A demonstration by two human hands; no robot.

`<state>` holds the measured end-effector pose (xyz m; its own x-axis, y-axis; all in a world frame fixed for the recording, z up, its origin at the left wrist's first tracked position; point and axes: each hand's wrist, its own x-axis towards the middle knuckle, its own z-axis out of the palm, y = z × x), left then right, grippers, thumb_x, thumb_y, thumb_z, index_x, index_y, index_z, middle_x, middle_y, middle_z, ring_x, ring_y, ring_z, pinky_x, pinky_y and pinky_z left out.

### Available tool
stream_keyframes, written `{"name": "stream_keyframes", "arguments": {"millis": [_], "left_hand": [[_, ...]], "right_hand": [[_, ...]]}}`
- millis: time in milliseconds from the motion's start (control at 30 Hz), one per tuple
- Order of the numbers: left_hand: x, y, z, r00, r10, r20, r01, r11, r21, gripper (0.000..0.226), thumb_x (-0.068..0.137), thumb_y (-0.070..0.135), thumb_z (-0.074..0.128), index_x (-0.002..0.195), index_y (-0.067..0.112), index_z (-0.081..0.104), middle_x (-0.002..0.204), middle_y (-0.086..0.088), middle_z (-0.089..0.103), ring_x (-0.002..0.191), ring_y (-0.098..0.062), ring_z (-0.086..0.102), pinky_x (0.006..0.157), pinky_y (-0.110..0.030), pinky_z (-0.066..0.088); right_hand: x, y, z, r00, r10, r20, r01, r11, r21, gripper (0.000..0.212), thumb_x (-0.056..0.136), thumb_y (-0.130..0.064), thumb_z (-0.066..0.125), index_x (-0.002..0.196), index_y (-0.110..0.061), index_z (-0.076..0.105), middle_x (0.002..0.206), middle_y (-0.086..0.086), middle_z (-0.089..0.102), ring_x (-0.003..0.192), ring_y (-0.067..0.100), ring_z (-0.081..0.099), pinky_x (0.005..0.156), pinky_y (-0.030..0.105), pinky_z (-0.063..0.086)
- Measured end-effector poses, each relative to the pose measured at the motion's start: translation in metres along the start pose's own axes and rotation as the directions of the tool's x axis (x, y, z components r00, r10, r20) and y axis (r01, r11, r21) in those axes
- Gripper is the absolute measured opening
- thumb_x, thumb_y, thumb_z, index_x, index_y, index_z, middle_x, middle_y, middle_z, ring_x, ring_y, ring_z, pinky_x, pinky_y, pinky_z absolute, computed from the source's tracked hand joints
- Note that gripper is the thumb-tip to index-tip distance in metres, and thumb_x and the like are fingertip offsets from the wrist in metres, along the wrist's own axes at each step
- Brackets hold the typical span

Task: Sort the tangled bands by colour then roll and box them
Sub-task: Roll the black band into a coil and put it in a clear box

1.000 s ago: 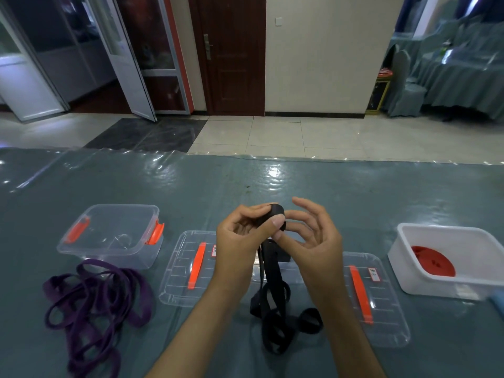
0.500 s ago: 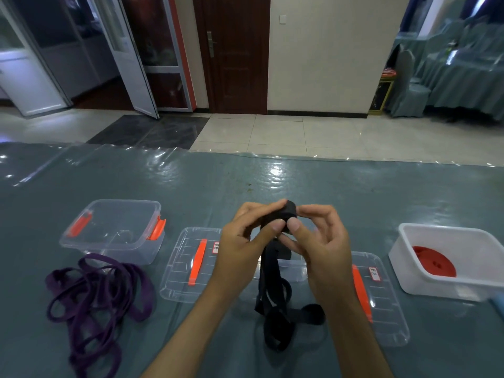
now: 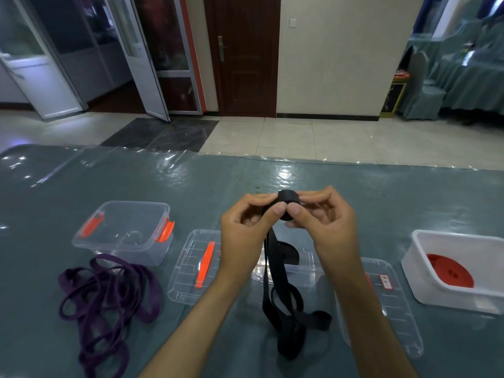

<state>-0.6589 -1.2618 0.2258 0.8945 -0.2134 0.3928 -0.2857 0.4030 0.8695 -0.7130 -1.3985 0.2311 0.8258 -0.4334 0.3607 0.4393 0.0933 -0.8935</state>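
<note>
Black band [image 3: 286, 301], part-rolled: I see my left hand [image 3: 245, 236] and right hand [image 3: 327, 230] both pinching the roll above the table's [image 3: 245, 175] middle.

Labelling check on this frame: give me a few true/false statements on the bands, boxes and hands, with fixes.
1. Both hands, left hand and right hand, hold the black roll. True.
2. The black band is fully rolled. False: a long tail hangs down to the table.
3. The purple band lies rolled in the clear box. False: it lies loose on the table in front of it.
4. A red roll lies in the white box. True.
</note>
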Motion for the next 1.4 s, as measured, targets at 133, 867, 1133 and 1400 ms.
{"name": "stream_keyframes", "arguments": {"millis": [133,867,1133,1400], "left_hand": [[0.013,0.001,-0.003,0.998,0.019,0.060,-0.023,0.997,0.076,0.026,0.094,0.025,0.074,0.119,0.019,0.078,0.124,-0.006,0.073,0.121,-0.018,0.070,0.098,-0.024,0.055],[0.035,-0.010,0.000,0.998,0.018,0.060,-0.018,1.000,0.004,0.028,0.093,0.007,0.077,0.119,0.018,0.076,0.115,-0.002,0.080,0.110,-0.018,0.076,0.093,-0.022,0.058],[0.025,-0.001,0.011,0.999,-0.039,-0.028,0.034,0.987,-0.155,0.021,0.083,0.014,0.087,0.102,0.022,0.085,0.113,-0.008,0.080,0.111,-0.023,0.076,0.093,-0.024,0.058],[0.014,0.011,0.011,0.999,-0.009,-0.043,0.004,0.994,-0.107,0.024,0.081,0.009,0.084,0.103,0.003,0.077,0.123,-0.010,0.077,0.114,-0.025,0.075,0.095,-0.031,0.060]], "right_hand": [[0.012,-0.002,0.005,0.998,-0.059,0.009,0.058,0.998,0.037,0.030,0.090,-0.014,0.080,0.118,-0.018,0.070,0.114,0.010,0.072,0.094,0.032,0.078,0.076,0.037,0.066],[0.034,0.008,0.000,0.991,-0.134,-0.005,0.134,0.991,-0.027,0.025,0.088,-0.008,0.082,0.108,-0.018,0.072,0.109,0.005,0.077,0.109,0.023,0.075,0.090,0.027,0.060],[0.019,0.006,0.017,0.987,-0.120,-0.104,0.125,0.991,0.040,0.016,0.090,-0.007,0.079,0.105,-0.010,0.072,0.111,0.017,0.076,0.110,0.034,0.075,0.092,0.046,0.063],[0.012,-0.014,0.004,0.989,-0.141,-0.041,0.138,0.988,-0.062,0.032,0.085,-0.013,0.084,0.114,-0.020,0.072,0.113,0.003,0.078,0.106,0.021,0.076,0.089,0.027,0.061]]}}
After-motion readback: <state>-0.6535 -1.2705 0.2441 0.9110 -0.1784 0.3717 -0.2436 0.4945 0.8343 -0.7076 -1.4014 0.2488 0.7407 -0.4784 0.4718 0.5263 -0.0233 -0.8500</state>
